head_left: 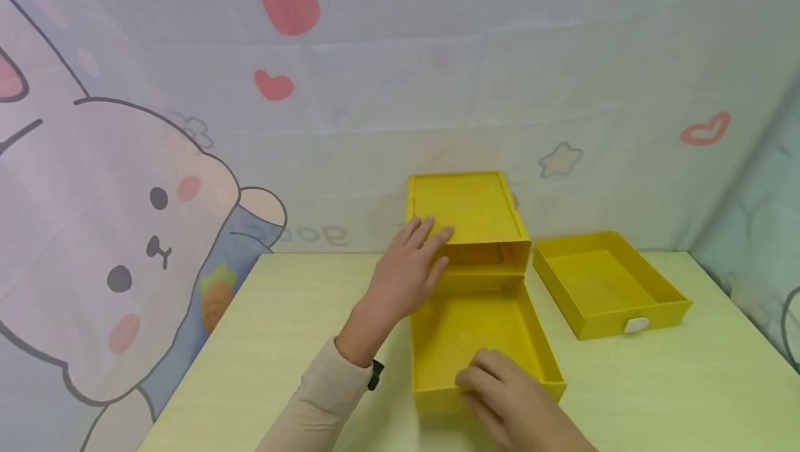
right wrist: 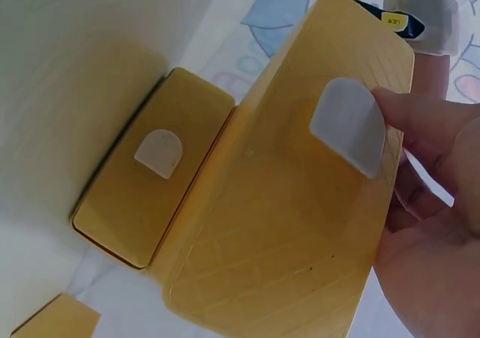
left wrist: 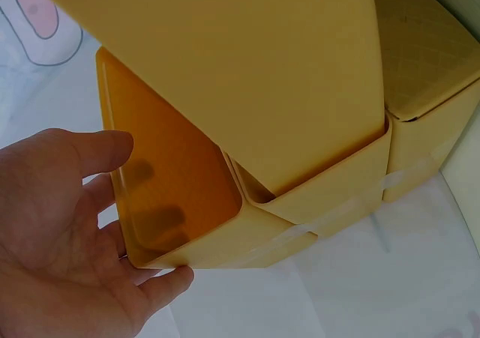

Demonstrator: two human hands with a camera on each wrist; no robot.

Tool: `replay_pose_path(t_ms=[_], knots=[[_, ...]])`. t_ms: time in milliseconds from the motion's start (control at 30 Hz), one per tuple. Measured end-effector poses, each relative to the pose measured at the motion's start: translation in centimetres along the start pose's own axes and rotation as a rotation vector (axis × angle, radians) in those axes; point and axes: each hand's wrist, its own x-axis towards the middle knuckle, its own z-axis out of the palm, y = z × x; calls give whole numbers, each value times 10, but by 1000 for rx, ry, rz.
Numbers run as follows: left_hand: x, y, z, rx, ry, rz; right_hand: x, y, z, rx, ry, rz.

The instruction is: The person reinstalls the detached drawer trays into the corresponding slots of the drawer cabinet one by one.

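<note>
From here I see a creased cream sleeve (head_left: pixel 319 389) ending at the left wrist (head_left: pixel 361 335) — a dark band (head_left: pixel 376 375) there bears a yellow label (right wrist: pixel 394 21). The left fingers (head_left: pixel 439 241) are bare.

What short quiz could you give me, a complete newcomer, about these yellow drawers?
1. True or false: the separate drawer lies left of the cabinet.
2. What colour is the tab on the separate drawer's front?
A) red
B) white
C) black
3. Fill in: the ____ grip is at the front of the pulled-out drawer.

Key: 1. False, it lies to the right. 2. B. 3. right.
</note>
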Motion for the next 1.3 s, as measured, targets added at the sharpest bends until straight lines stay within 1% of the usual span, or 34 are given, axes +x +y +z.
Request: replay_pose_path(t_ms=[67,200,267,367,500,700,967,1133,1300], knots=[[0,1,0,4,4,5,1,1,1,-5,17,10],[0,1,0,3,5,5,3,-1,0,-17,26,58],[0,1,1,-1,-1,1,4,-2,0,-37,29,85],[1,1,1,-7,-8,-9,6,-3,0,-98,39,111],[1,1,1,-11,-13,-16,8,-2,1,-166,63,120],[1,2,-1,-22,-6,-16,11,1,6,-215,96,105],[0,4,-3,-12,-7,-28,10,0,12,-275,54,125],[3,5,-6,4,26,-22,13,-1,13,-283,49,160],[7,7,-6,-27,43,-25,14,-1,12,-276,44,190]])
